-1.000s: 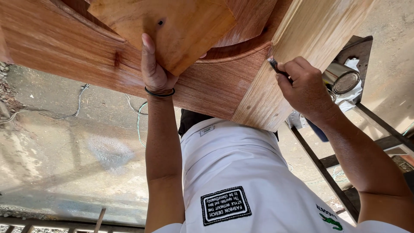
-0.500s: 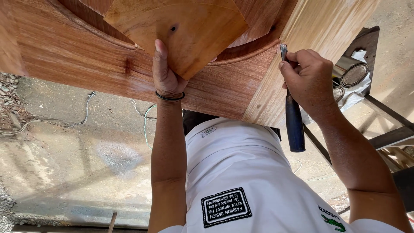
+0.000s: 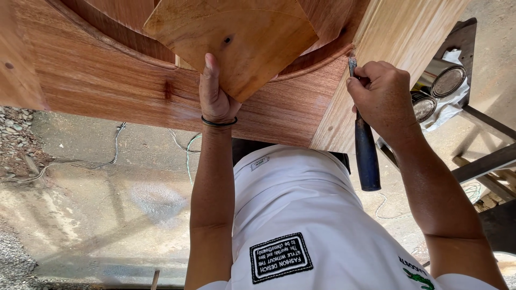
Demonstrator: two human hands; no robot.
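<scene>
While the left hand [image 3: 217, 99] presses a pale square wooden template [image 3: 231, 40] flat against the reddish timber panel [image 3: 113, 80], the right hand [image 3: 382, 96], its grip closed around a blue-handled chisel [image 3: 366, 153], should cut steadily beside the edge.

Left hand [image 3: 216, 99] is pressed flat against a light wooden board [image 3: 231, 40], pinning it onto the big reddish wood panel [image 3: 107, 80] with the curved groove. Right hand [image 3: 382, 96] grips a tool with a dark blue handle [image 3: 367, 156], metal tip touching the pale panel edge [image 3: 398, 37]. Couple of metal cans [image 3: 443, 80] sit just beside it on a dark stand [image 3: 484, 118].
</scene>
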